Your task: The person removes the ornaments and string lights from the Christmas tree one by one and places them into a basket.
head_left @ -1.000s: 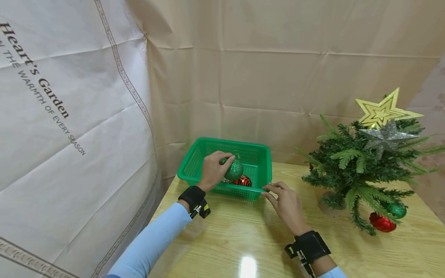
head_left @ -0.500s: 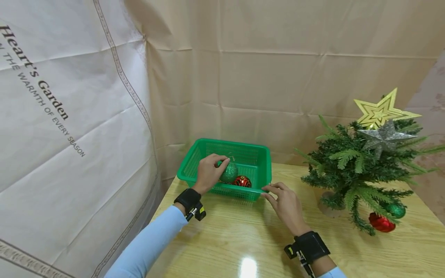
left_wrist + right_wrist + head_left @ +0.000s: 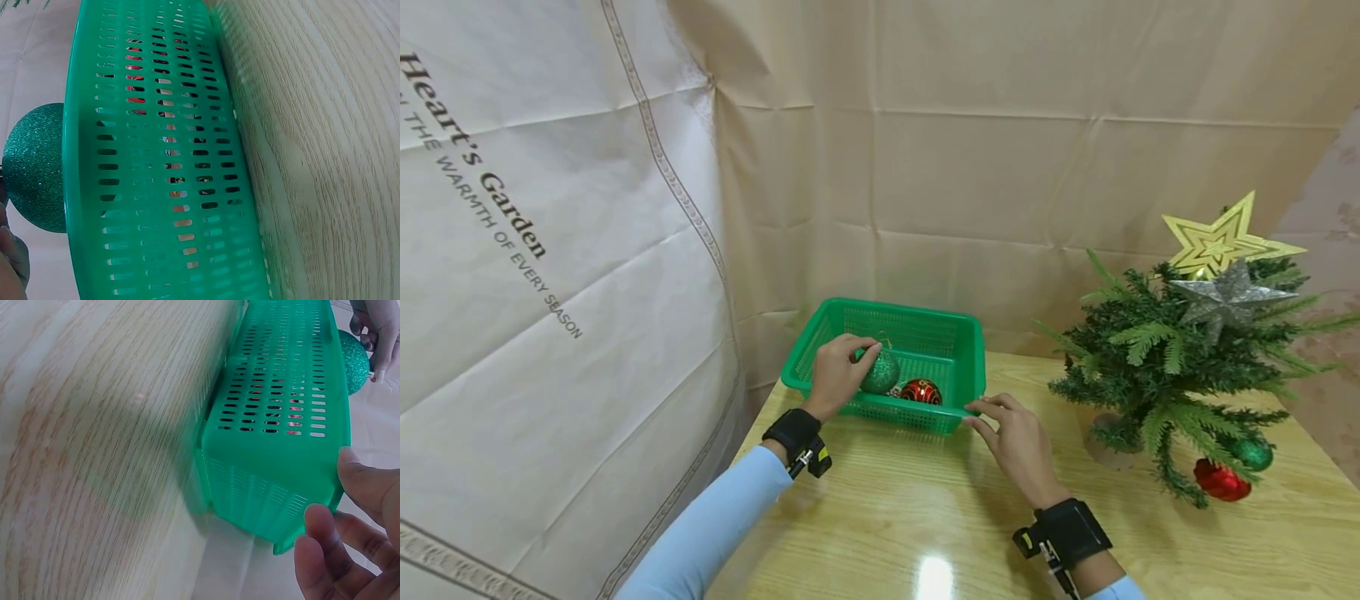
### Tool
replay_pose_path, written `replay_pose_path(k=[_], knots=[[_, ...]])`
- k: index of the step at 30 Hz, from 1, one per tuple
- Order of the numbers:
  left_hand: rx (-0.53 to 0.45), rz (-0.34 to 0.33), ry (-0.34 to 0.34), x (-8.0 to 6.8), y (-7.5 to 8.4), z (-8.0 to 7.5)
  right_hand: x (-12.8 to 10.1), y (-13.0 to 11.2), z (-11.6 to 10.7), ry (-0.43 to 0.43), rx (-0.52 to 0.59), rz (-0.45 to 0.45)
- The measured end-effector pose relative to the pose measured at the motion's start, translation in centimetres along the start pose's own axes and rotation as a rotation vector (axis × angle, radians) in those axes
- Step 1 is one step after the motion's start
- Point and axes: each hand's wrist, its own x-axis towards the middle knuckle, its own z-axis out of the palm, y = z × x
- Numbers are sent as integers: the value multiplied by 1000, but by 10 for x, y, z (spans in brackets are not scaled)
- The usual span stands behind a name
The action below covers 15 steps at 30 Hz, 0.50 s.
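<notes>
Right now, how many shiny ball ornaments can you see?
4. A green ball held in the left hand over the basket, a red ball inside it, and a red and a green ball on the tree. More may hide.

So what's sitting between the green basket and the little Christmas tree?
Only bare wooden tabletop between green basket and tree, seen in the head view.

Right of the right hand point(image 3: 1018, 442), a small Christmas tree point(image 3: 1180, 367) stands on the desk point(image 3: 925, 533), gold star point(image 3: 1221, 242) and silver star point(image 3: 1225, 298) on top, red bauble point(image 3: 1221, 481) hanging low
</notes>
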Motion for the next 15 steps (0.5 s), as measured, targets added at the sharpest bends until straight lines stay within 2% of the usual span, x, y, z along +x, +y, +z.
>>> replay_pose_path(k=[15], knots=[[11, -37, -15, -1, -5, -6, 0, -1, 0, -11, -15, 5]])
